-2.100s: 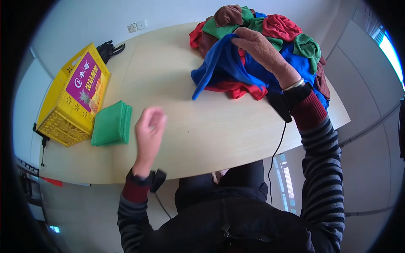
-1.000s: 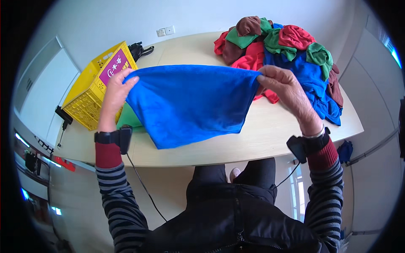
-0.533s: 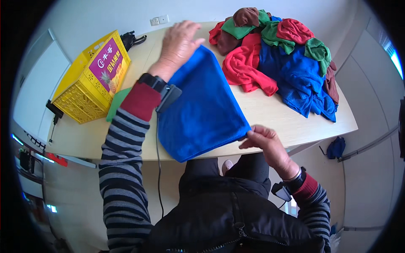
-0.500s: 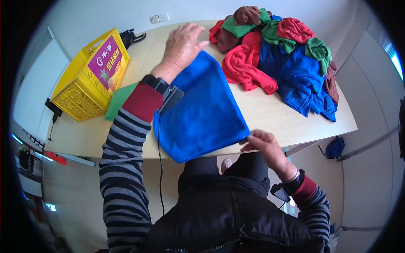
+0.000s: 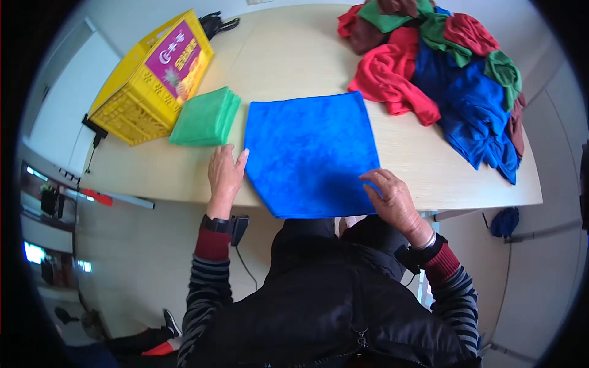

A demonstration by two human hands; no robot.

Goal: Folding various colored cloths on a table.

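A blue cloth point(image 5: 310, 147) lies flat before me, roughly square, its near edge at the table's front edge and its near left corner slanted. My left hand point(image 5: 226, 172) is at the cloth's left edge, thumb apart from the fingers, holding nothing. Over the cloth's near right corner is my right hand point(image 5: 392, 199), fingers loosely bent and apart, with nothing seen in it. Whether its fingertips touch the cloth I cannot tell. A neat stack of folded green cloths point(image 5: 205, 118) sits just beyond my left hand.
A yellow plastic crate point(image 5: 132, 101) with a purple label stands at the left. At the far right lies a loose heap of red, green, brown and blue cloths point(image 5: 463, 98). A black strapped item point(image 5: 216, 24) rests behind the crate. The pale table point(image 5: 282, 55) has a rounded front right corner.
My left hand has come back from the cloth's far side to its left edge. The blue cloth now lies flatter and squarer. My right hand has let go of its corner.
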